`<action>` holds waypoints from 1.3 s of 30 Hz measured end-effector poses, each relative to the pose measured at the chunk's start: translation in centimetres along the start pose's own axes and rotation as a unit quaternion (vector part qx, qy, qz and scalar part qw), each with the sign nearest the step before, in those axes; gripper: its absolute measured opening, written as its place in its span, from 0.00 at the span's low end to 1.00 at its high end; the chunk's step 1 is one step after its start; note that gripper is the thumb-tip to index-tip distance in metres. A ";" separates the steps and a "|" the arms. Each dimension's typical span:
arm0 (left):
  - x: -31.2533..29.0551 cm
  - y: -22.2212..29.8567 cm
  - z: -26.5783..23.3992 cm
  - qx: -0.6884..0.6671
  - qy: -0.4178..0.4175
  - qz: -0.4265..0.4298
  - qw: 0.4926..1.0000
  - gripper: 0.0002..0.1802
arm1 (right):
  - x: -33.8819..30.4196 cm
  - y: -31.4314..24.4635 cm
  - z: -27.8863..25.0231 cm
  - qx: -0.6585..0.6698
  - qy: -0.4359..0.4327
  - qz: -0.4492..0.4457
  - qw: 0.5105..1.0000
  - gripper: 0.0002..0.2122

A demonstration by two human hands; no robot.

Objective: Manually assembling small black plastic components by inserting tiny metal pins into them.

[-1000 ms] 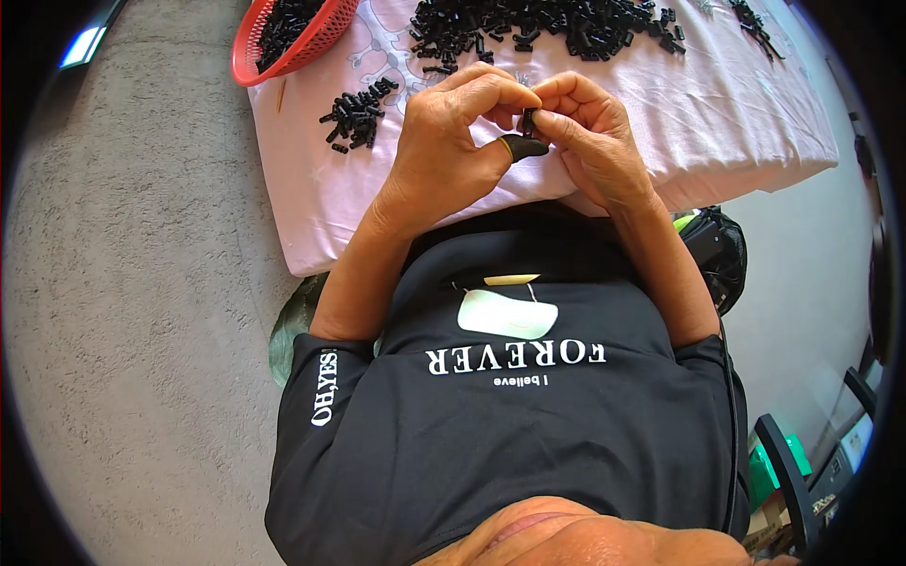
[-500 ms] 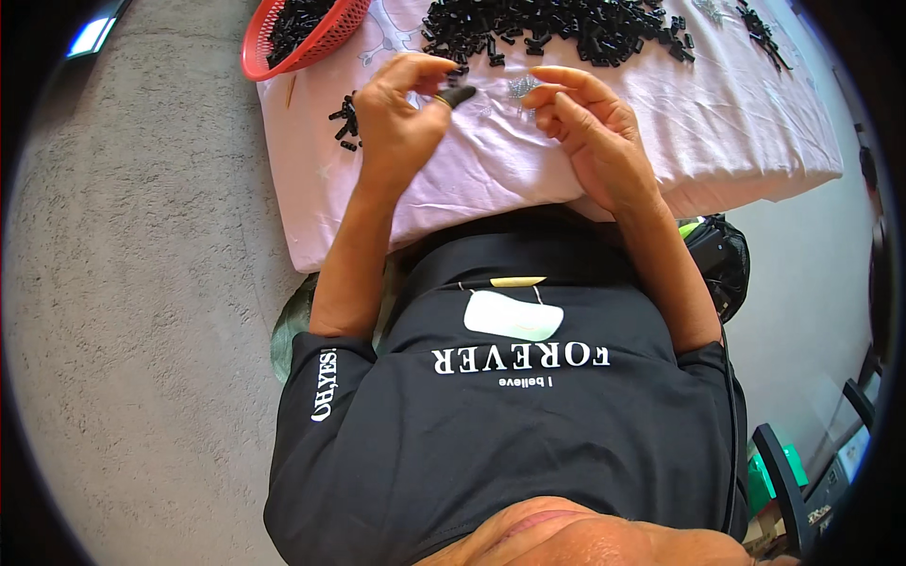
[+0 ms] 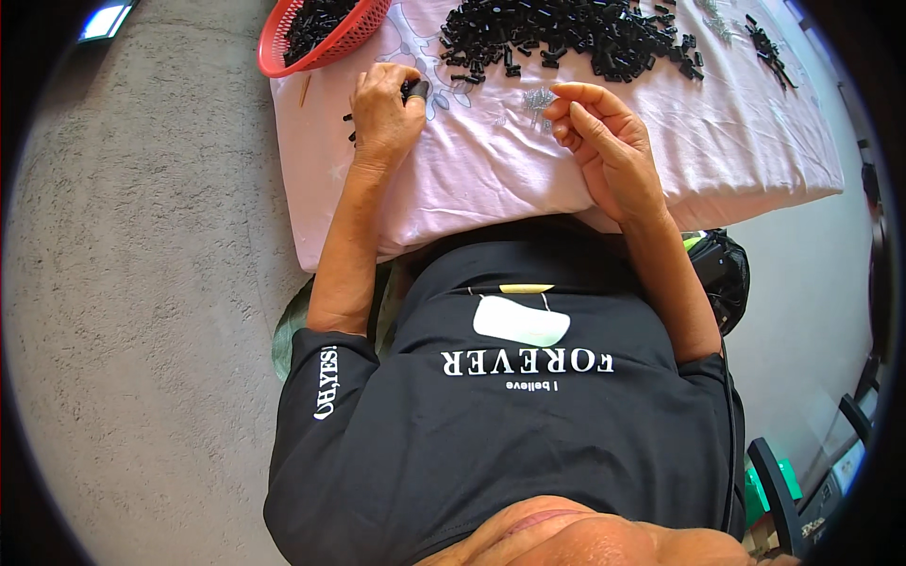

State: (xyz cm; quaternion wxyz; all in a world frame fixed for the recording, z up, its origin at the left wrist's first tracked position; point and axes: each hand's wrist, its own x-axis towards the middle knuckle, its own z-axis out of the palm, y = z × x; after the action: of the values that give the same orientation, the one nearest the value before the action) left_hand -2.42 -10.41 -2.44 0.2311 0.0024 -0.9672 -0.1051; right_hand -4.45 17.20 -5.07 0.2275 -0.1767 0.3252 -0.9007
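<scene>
My left hand is over the table's left side, its fingers curled in around a small black plastic piece that shows only in part. A dark cover sits on that thumb. Beneath and beside the hand lie a few more black pieces, mostly hidden by it. Further right, my right hand is held in a pinch, thumb against the forefinger; anything between the tips is too small to make out. Its fingertips are just beside a little cluster of thin silvery metal pins on the cloth.
A large heap of black pieces spreads along the far side of the pink cloth-covered table. At the far left stands a red plastic basket holding more of them. More silvery pins and a small black group lie far right.
My left hand has moved left, from near the right hand to over the small group of black pieces, and its fingers have curled in. The right hand has stayed by the pins, still pinched.
</scene>
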 end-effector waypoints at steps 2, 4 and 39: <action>0.3 0.3 -0.2 0.021 0.042 -0.005 0.999 0.12 | 0.0 0.0 0.0 0.002 0.000 0.000 1.000 0.11; 0.5 1.2 -0.2 -0.022 0.038 0.018 0.999 0.12 | 0.0 0.0 0.1 -0.004 0.008 -0.005 1.000 0.11; 3.3 7.4 1.5 -0.089 -0.053 0.125 0.987 0.09 | 0.0 0.2 0.1 0.058 0.084 -0.084 0.991 0.10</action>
State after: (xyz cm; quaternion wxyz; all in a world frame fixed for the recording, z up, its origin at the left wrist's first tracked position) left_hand -5.69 -3.04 -0.80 0.1906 -0.1449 -0.9575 -0.1610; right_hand -4.38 16.99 -5.15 0.1323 -0.1140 0.2744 -0.9456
